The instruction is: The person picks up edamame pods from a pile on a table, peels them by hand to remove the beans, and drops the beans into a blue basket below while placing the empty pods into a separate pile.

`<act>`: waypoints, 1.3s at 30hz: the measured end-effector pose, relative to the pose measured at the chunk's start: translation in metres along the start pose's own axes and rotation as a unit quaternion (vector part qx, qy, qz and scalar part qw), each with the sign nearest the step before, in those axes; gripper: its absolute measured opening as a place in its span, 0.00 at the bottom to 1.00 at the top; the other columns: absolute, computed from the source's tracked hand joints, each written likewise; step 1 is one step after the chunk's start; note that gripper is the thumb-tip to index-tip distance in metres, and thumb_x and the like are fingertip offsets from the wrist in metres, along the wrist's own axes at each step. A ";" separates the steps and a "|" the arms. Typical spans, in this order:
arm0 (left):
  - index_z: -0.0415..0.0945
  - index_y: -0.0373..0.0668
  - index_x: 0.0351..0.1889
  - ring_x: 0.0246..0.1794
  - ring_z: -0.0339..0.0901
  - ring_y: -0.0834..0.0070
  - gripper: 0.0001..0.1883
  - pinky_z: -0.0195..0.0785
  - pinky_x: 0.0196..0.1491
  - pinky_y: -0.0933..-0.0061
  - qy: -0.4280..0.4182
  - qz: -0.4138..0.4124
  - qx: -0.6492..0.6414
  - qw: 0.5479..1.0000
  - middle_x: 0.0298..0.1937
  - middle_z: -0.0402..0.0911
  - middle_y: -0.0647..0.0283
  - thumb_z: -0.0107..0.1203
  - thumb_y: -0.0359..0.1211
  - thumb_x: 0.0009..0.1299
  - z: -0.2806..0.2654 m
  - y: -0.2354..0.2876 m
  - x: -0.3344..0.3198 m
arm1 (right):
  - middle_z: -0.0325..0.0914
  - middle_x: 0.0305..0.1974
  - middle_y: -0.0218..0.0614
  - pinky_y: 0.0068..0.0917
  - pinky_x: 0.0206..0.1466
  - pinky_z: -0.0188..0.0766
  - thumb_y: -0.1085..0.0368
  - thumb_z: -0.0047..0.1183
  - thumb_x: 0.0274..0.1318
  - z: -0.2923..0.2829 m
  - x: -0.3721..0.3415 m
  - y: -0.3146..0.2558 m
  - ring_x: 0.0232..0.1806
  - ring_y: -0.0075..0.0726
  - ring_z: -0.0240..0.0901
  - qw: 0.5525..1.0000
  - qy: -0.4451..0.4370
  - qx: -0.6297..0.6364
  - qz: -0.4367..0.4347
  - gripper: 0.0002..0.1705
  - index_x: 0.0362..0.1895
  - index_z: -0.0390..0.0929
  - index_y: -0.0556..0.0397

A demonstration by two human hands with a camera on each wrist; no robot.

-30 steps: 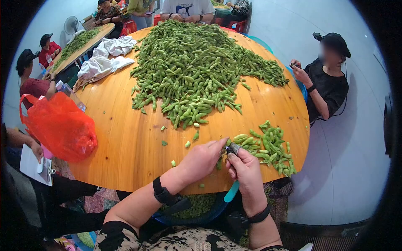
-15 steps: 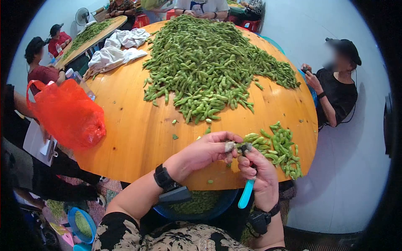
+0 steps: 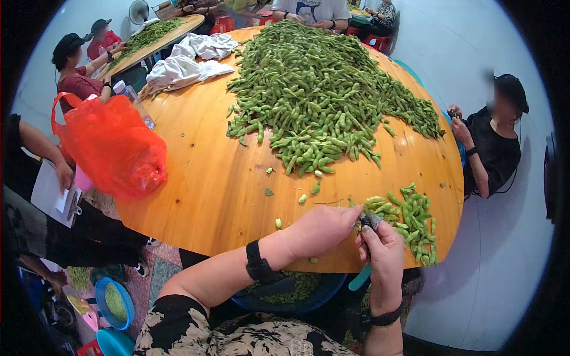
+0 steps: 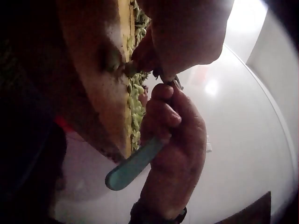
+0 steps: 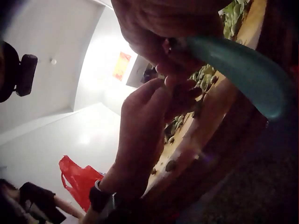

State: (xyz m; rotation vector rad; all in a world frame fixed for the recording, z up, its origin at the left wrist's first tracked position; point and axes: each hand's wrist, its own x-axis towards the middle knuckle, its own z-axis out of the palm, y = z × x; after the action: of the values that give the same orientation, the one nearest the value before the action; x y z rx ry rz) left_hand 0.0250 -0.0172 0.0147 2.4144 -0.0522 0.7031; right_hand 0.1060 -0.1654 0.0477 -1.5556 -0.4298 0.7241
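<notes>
In the head view my right hand [image 3: 385,246] grips a tool by its teal handle [image 3: 360,277], which sticks out below the fist toward me. Its working end is hidden among the fingers. Dark and grey wrapping covers the right thumb tip. My left hand [image 3: 320,228] meets the right one at the fingertips, over the table's near edge. Seen from the left wrist, the left fingers pinch a small green soybean pod [image 4: 129,70], partly hidden and blurred. Just beyond the hands lies a small group of green soybean pods [image 3: 418,228].
A large heap of pods [image 3: 320,95] covers the far part of the wooden table [image 3: 202,202]. A red plastic bag [image 3: 119,148] and white cloths [image 3: 184,68] lie leftward. Below the near edge stands a blue basin [image 3: 332,291] with green beans. People sit around.
The head view has swung, so the table sits further right. Half a second ago the left hand was turned with its thumb showing; now its fingertips are back against the right thumb.
</notes>
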 end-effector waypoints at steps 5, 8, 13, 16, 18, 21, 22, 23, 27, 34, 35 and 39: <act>0.71 0.35 0.49 0.32 0.80 0.55 0.15 0.73 0.33 0.62 0.013 -0.058 -0.091 0.994 0.33 0.79 0.48 0.53 0.28 0.64 0.005 -0.002 -0.002 | 0.75 0.22 0.29 0.12 0.16 0.55 0.70 0.49 0.60 -0.001 -0.002 -0.008 0.14 0.15 0.63 0.995 -0.018 0.080 0.063 0.08 0.42 0.77 0.56; 0.73 0.35 0.46 0.30 0.80 0.57 0.12 0.73 0.33 0.64 0.049 -0.081 -0.143 0.985 0.31 0.79 0.49 0.52 0.28 0.64 0.008 -0.006 -0.001 | 0.75 0.22 0.30 0.13 0.15 0.55 0.70 0.49 0.60 0.000 0.000 -0.004 0.14 0.17 0.63 0.990 -0.026 0.114 0.082 0.08 0.43 0.76 0.55; 0.76 0.35 0.40 0.25 0.80 0.62 0.09 0.71 0.31 0.70 0.058 -0.156 -0.206 0.964 0.26 0.78 0.51 0.51 0.28 0.64 -0.002 -0.004 0.010 | 0.74 0.23 0.30 0.13 0.15 0.55 0.70 0.49 0.60 0.000 0.007 0.002 0.14 0.17 0.63 0.982 -0.053 0.165 0.072 0.08 0.44 0.75 0.55; 0.76 0.34 0.39 0.25 0.79 0.65 0.09 0.70 0.31 0.71 0.032 -0.218 -0.261 0.940 0.26 0.78 0.52 0.51 0.28 0.63 0.000 -0.007 0.014 | 0.74 0.23 0.30 0.13 0.15 0.55 0.70 0.49 0.60 0.003 0.010 0.003 0.14 0.17 0.62 0.989 -0.029 0.131 0.059 0.07 0.42 0.76 0.56; 0.76 0.34 0.38 0.26 0.79 0.62 0.09 0.71 0.32 0.68 0.088 -0.122 -0.169 0.974 0.26 0.78 0.50 0.52 0.28 0.61 0.005 -0.013 0.013 | 0.74 0.22 0.30 0.13 0.15 0.55 0.70 0.49 0.60 0.004 0.012 0.009 0.14 0.17 0.62 0.992 -0.025 0.114 0.042 0.07 0.41 0.76 0.55; 0.75 0.33 0.37 0.28 0.78 0.57 0.09 0.70 0.33 0.65 0.073 -0.129 -0.154 0.977 0.26 0.77 0.48 0.51 0.27 0.59 0.005 -0.014 0.013 | 0.74 0.22 0.29 0.13 0.15 0.55 0.70 0.48 0.60 0.004 0.014 0.012 0.14 0.16 0.62 0.993 -0.036 0.108 0.043 0.07 0.41 0.75 0.55; 0.75 0.33 0.37 0.28 0.78 0.57 0.09 0.70 0.33 0.65 0.074 -0.128 -0.153 0.977 0.26 0.77 0.48 0.51 0.27 0.59 0.004 -0.014 0.013 | 0.74 0.22 0.29 0.13 0.15 0.55 0.70 0.48 0.60 0.004 0.015 0.012 0.14 0.16 0.62 0.993 -0.037 0.108 0.042 0.07 0.41 0.75 0.55; 0.74 0.33 0.36 0.28 0.78 0.54 0.09 0.70 0.33 0.63 0.064 -0.145 -0.146 0.977 0.26 0.77 0.47 0.51 0.27 0.59 0.004 -0.013 0.013 | 0.74 0.22 0.29 0.13 0.15 0.55 0.70 0.48 0.60 0.005 0.015 0.012 0.14 0.16 0.62 0.993 -0.044 0.097 0.050 0.06 0.41 0.75 0.55; 0.72 0.33 0.34 0.32 0.77 0.49 0.07 0.70 0.35 0.59 0.051 -0.181 -0.149 0.971 0.28 0.77 0.45 0.48 0.25 0.59 0.004 -0.013 0.013 | 0.74 0.22 0.29 0.12 0.14 0.54 0.69 0.49 0.60 0.007 0.015 0.011 0.13 0.16 0.63 0.993 -0.054 0.089 0.057 0.07 0.41 0.75 0.54; 0.72 0.33 0.36 0.35 0.76 0.48 0.08 0.70 0.39 0.58 0.066 -0.145 -0.123 0.980 0.30 0.76 0.45 0.45 0.23 0.60 0.011 -0.020 0.011 | 0.74 0.22 0.28 0.13 0.14 0.54 0.69 0.48 0.61 0.006 0.016 0.014 0.13 0.14 0.61 0.994 -0.048 0.083 0.053 0.06 0.40 0.75 0.55; 0.72 0.33 0.36 0.37 0.76 0.49 0.08 0.70 0.39 0.58 0.063 -0.145 -0.128 0.979 0.32 0.77 0.45 0.45 0.23 0.60 0.012 -0.021 0.011 | 0.74 0.22 0.28 0.13 0.14 0.54 0.69 0.48 0.61 0.007 0.015 0.014 0.13 0.14 0.61 0.993 -0.043 0.092 0.054 0.06 0.40 0.75 0.55; 0.74 0.34 0.36 0.42 0.75 0.50 0.08 0.69 0.43 0.60 0.048 -0.141 -0.122 0.981 0.39 0.76 0.46 0.45 0.23 0.61 0.010 -0.021 0.011 | 0.74 0.22 0.28 0.13 0.13 0.53 0.69 0.48 0.61 0.008 0.016 0.015 0.12 0.15 0.60 0.995 -0.024 0.087 0.050 0.06 0.40 0.76 0.54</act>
State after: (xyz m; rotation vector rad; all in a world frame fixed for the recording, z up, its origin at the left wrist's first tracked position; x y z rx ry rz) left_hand 0.0430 -0.0048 0.0016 2.0953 0.2254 0.6397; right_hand 0.1104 -0.1507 0.0303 -1.4049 -0.3160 0.8556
